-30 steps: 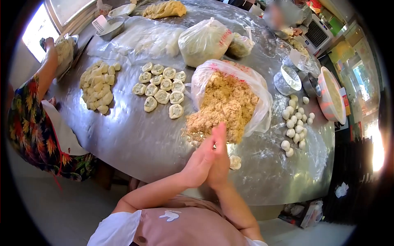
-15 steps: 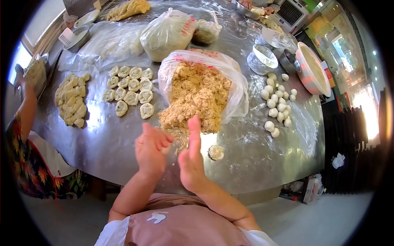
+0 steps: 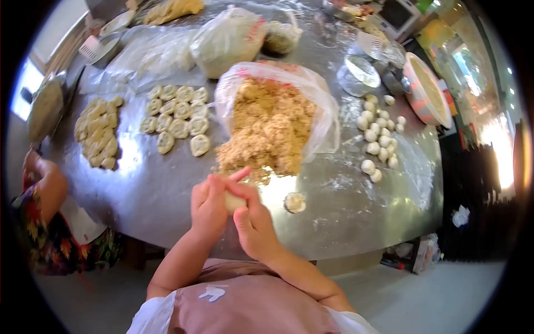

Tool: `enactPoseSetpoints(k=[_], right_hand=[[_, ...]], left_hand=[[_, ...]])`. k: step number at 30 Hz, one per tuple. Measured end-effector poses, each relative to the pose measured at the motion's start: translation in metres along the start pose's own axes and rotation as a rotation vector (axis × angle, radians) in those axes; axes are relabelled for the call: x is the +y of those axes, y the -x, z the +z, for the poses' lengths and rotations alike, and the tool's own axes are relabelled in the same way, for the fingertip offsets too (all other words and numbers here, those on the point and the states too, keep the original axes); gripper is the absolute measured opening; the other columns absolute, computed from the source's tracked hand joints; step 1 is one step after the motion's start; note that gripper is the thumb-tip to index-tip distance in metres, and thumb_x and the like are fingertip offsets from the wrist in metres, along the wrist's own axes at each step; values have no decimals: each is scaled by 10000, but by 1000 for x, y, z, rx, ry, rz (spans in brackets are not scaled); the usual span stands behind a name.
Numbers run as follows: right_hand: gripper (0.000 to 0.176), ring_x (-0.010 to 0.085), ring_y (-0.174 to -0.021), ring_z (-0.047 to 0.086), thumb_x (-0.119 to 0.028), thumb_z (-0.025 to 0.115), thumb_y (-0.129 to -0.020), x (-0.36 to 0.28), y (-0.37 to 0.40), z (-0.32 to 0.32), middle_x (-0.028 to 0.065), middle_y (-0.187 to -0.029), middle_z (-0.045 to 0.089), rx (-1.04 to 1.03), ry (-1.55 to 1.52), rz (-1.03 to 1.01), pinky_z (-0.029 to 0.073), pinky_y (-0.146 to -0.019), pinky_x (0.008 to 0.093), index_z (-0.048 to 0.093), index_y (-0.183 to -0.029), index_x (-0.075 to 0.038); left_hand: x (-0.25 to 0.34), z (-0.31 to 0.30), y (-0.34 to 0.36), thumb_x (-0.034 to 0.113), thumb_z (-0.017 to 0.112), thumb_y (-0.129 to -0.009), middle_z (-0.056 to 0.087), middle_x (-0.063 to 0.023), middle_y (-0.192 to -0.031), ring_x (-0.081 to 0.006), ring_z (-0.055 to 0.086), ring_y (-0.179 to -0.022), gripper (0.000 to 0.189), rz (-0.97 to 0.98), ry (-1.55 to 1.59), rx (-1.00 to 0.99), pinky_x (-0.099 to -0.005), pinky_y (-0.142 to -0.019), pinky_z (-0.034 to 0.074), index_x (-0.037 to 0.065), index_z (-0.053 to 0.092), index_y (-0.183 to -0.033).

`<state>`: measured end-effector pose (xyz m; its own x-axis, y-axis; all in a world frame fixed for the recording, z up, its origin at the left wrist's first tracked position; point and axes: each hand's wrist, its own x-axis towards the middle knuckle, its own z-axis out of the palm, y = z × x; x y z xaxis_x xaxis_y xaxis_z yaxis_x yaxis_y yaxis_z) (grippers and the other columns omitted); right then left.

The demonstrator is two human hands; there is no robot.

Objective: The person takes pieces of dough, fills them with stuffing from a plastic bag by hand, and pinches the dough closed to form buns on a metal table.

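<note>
A pale dough ball (image 3: pixel 233 202) sits between my two hands at the near side of the table. My left hand (image 3: pixel 208 209) curls around its left side. My right hand (image 3: pixel 253 220) closes over it from the right, fingers overlapping the left ones and thumb apart below. Part of the ball is hidden by the fingers. Just beyond my hands, crumbly tan filling (image 3: pixel 272 125) spills from an opened plastic bag (image 3: pixel 325 119). A single lumpy dough piece (image 3: pixel 295 202) lies to the right of my right hand.
Round filled dough pieces (image 3: pixel 179 128) lie left of the bag, beside a heap of dough lumps (image 3: pixel 99 133). Small white dough balls (image 3: pixel 374 135) sit to the right. Behind are a metal bowl (image 3: pixel 359 75), a large basin (image 3: pixel 427 92) and tied bags (image 3: pixel 228 42). A co-worker's arm (image 3: pixel 51 186) is at left.
My right hand, held apart and upright before, has come left against my left hand, around the dough ball. The co-worker's hand at left has drawn back from the tilted container.
</note>
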<state>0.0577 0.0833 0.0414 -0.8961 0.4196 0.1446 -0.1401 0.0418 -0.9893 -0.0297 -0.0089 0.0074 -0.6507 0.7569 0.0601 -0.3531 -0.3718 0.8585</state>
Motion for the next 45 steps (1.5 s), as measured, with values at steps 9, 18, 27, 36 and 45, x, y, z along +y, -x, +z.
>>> enactPoseSetpoints(k=[9, 18, 27, 36, 45], right_hand=[[515, 123, -701, 544, -472, 348, -1003, 14, 6, -11, 23, -797, 568, -92, -246, 216, 424, -599, 244, 513, -1114, 3], [569, 81, -622, 514, -552, 321, -982, 23, 9, -16, 43, -901, 569, -102, -110, 319, 401, -515, 213, 489, -1205, -57], [651, 117, -538, 537, -618, 340, -947, 24, -11, -107, 131, -974, 656, 388, -600, 359, 422, -460, 231, 500, -1194, -37], [670, 269, -947, 601, -245, 777, -754, 35, -6, -58, 183, -1313, 479, -85, 716, 299, 507, -831, 346, 464, -1310, -41], [245, 334, -819, 591, -133, 700, -804, 78, -34, -28, 154, -966, 569, -156, 957, 28, 499, -728, 386, 629, -1028, -65]], left_hand=[[8, 22, -2, 449, 446, -968, 628, -185, -1140, -217, 608, -890, 508, 32, -87, 70, -449, -1025, 371, -20, 641, -976], [3, 29, 0, 338, 439, -1006, 629, -130, -1033, -202, 546, -1109, 364, -121, -123, 108, -394, -1002, 389, 15, 599, -957], [-9, -89, -32, 277, 580, -898, 491, -179, -1232, -297, 457, -1177, 436, 361, -1194, 843, -401, -1022, 333, -8, 497, -1218], [9, -137, -50, 227, 684, -832, 595, -120, -1112, -295, 517, -1121, 411, -66, -1446, 921, -398, -917, 409, 20, 541, -1158], [8, -92, -7, 152, 609, -880, 588, -112, -1123, -188, 583, -928, 381, -258, 382, 517, -301, -746, 489, 11, 517, -1221]])
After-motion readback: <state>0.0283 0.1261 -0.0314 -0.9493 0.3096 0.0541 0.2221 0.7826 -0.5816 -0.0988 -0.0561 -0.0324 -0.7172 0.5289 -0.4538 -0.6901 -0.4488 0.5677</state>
